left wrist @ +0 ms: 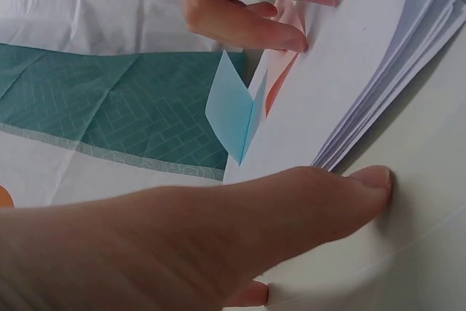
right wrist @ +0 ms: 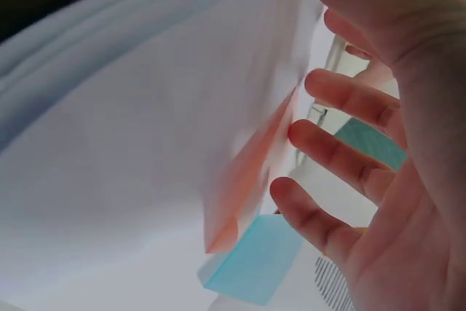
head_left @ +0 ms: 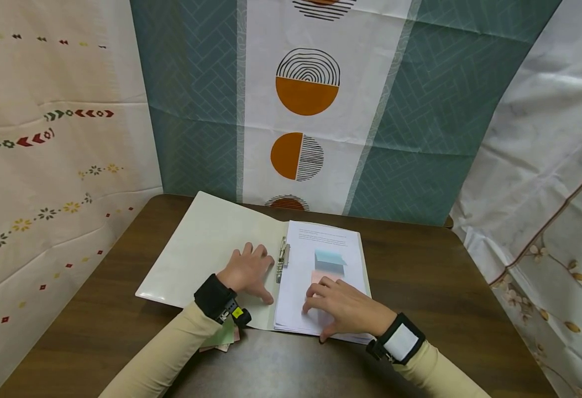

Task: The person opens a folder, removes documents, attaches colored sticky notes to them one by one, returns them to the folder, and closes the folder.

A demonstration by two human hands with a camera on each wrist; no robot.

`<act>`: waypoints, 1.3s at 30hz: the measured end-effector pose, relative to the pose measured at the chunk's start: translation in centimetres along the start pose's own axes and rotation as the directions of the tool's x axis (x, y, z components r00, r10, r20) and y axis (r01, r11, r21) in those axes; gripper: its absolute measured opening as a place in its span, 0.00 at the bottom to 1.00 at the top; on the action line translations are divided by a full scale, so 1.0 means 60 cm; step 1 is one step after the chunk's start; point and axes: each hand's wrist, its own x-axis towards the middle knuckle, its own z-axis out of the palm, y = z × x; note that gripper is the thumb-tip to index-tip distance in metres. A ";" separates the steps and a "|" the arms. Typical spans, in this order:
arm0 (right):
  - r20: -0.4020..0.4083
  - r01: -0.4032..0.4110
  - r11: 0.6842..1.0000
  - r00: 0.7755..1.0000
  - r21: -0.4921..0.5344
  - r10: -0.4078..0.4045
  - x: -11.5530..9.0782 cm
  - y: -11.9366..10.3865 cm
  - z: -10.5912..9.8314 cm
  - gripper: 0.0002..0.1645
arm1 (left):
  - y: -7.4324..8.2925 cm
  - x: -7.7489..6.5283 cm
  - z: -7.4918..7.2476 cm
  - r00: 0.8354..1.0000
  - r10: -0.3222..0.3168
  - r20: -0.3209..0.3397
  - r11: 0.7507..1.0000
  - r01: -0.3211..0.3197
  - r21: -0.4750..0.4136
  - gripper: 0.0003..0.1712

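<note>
A white ring binder [head_left: 206, 237] lies open, with a metal clip [head_left: 283, 260] along its spine. On its right side is a stack of white sheets [head_left: 315, 235]. The top sheet bears a light blue sticky note [head_left: 329, 257], its flap lifted, and a pink sticky note [head_left: 319, 275] below it. My left hand [head_left: 248, 272] rests, fingers spread, on the inside cover beside the clip. Over the lower part of the sheets, my right hand [head_left: 347, 308] touches the top page near the pink note with loosely bent fingers, its thumb at the bottom edge.
Green and pink paper slips [head_left: 223, 335] lie on the brown table [head_left: 291, 365], partly hidden under the left wrist. A patterned curtain [head_left: 196, 110] hangs behind the table, with pale cloths [head_left: 62, 221] at the sides.
</note>
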 end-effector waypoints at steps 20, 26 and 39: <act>-0.092 -0.045 0.999 0.995 0.018 0.047 0.003 0.035 0.013 0.37 | 0.001 -0.003 -0.001 1.000 -0.008 -0.002 1.000 0.007 -0.003 0.55; -0.067 -0.053 0.997 0.996 0.056 0.056 0.002 0.035 0.008 0.35 | 0.001 0.000 0.003 1.000 -0.012 0.000 1.000 0.012 0.018 0.55; -0.239 -0.063 0.957 0.962 0.284 0.135 0.010 0.076 -0.041 0.25 | 0.003 0.001 0.001 1.000 -0.017 0.009 0.999 0.017 0.039 0.55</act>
